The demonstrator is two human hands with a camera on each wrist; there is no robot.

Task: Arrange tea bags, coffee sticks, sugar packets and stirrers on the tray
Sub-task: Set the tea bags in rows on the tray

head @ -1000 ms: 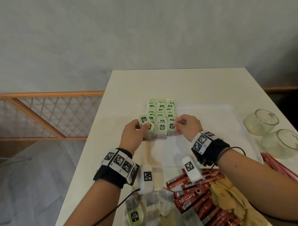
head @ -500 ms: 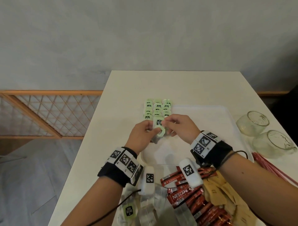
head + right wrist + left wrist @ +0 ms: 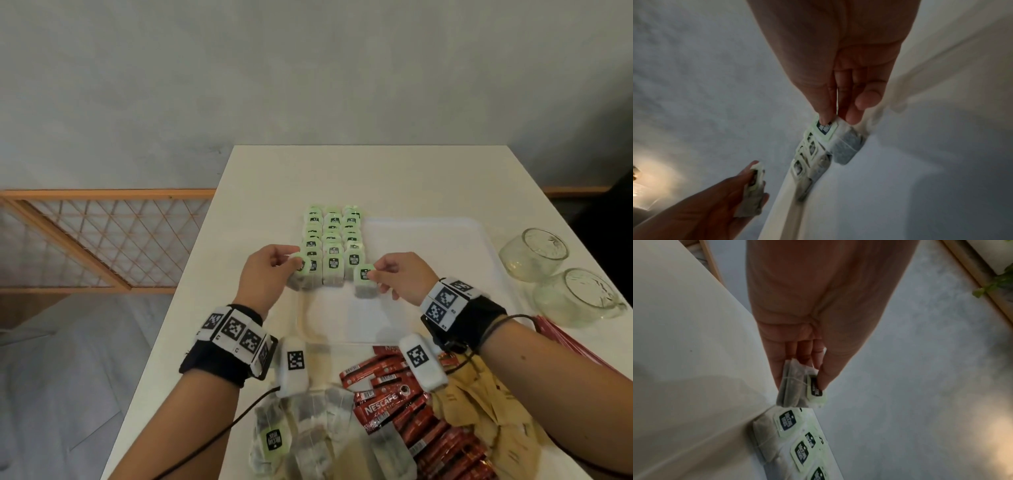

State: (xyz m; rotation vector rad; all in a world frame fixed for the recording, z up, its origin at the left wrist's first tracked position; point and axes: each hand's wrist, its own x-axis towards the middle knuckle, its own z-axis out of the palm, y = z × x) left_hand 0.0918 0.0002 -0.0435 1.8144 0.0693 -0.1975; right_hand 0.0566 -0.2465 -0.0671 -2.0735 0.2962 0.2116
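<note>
Three rows of green-tagged tea bags (image 3: 333, 240) lie along the left side of the white tray (image 3: 445, 240). My left hand (image 3: 274, 267) pinches one tea bag (image 3: 298, 274) (image 3: 797, 391) at the near end of the left row. My right hand (image 3: 394, 274) pinches another tea bag (image 3: 364, 281) (image 3: 840, 141) by its green tag, just right of the rows, over the tray. In the right wrist view the left hand (image 3: 748, 183) shows with its bag.
At the table's near edge lie loose tea bags (image 3: 308, 431), red Nescafe coffee sticks (image 3: 404, 404) and brown sugar packets (image 3: 479, 411). Red stirrers (image 3: 561, 339) lie at the right. Two glass cups (image 3: 534, 253) (image 3: 582, 294) stand right of the tray.
Both hands met over one tea bag at the rows' near end, then moved apart. Now each hand holds its own tea bag, the right one farther right.
</note>
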